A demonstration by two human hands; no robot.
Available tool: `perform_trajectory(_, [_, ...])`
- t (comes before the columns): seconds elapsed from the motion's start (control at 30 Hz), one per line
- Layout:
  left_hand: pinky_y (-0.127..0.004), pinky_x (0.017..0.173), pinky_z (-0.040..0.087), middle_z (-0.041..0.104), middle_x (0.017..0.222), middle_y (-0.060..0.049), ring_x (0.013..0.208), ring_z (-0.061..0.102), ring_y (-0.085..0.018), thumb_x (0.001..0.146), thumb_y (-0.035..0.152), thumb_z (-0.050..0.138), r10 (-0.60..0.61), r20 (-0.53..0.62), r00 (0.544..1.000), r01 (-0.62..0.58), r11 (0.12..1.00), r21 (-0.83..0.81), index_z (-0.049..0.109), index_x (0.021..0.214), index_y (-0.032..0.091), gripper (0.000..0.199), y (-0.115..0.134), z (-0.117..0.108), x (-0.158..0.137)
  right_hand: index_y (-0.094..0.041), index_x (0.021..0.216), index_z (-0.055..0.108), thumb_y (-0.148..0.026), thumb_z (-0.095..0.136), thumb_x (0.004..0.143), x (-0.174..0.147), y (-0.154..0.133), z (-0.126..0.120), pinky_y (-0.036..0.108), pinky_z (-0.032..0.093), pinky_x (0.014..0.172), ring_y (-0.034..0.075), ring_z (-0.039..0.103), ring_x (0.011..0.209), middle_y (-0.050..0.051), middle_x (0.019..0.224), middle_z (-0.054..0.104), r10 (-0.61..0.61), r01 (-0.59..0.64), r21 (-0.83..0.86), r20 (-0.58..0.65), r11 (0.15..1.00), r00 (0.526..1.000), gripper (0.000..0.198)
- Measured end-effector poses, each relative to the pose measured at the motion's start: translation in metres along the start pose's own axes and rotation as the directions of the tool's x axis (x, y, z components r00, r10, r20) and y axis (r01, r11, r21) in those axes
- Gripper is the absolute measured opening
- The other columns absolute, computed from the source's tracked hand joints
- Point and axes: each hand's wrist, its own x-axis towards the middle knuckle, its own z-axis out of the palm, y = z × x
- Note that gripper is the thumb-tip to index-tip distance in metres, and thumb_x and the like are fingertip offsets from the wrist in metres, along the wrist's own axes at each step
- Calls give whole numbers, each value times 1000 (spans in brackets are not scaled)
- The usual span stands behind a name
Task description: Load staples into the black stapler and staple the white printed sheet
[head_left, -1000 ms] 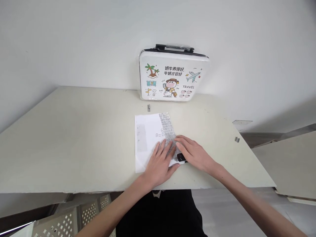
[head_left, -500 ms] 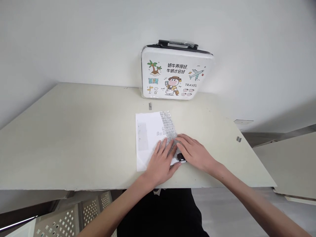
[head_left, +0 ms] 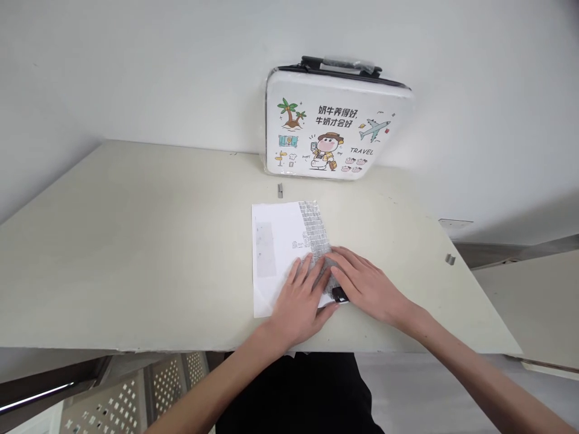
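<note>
A sheet of white paper (head_left: pixel 280 220) lies on the table, with a slanting strip of dense grey print (head_left: pixel 315 226) along its right side that looks like a folded-over part. My left hand (head_left: pixel 301 301) rests flat on the lower part of the paper, fingers spread. From the right, my right hand (head_left: pixel 366 283) lies over the paper's right edge, fingers stretched out and slightly bent, their tips meeting my left fingers. A black patch (head_left: pixel 339 295) on the paper shows between the two hands. The part of the edge beneath my right fingers is hidden.
A white cartoon-printed case (head_left: pixel 335 126) with a black handle leans against the wall behind the paper. One small grey clip-like piece (head_left: pixel 280 190) lies in front of it, another (head_left: pixel 450 259) near the table's right edge. The table (head_left: pixel 136 253) ends just before my body.
The view has shifted slightly, so the case sits higher and everything a little further right. Both hands stay on the paper, with hardly any movement against it.
</note>
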Motion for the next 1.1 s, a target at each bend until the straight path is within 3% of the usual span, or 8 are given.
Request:
perform_trajectory(0.27, [-56,132,17,28,172,-11,162,11,-32,107,59,40,9,-28,1000,-9,1000,-17,33,162,19,68,-2,1,-2,-32,152,49,-50,23,110,0,1,-1,53,44,121,28,38,155,4,166,43,5,-5,-3,9,1000,1000,52])
perform_trajectory(0.7, [-58,131,17,29,172,-11,162,11,-34,107,59,37,5,-4,1000,-5,999,-35,35,161,18,68,-2,1,-1,-33,153,48,-50,24,110,0,4,3,53,41,123,28,36,156,4,167,41,-7,7,-7,8,1000,1000,52])
perform_trajectory(1.1, [-57,132,16,29,171,-13,161,13,-34,108,58,39,6,3,1000,-6,1000,5,40,158,14,67,-1,-1,-1,-28,151,52,-41,21,111,3,-5,6,53,45,118,29,43,152,7,163,47,-18,9,-152,-57,988,998,53])
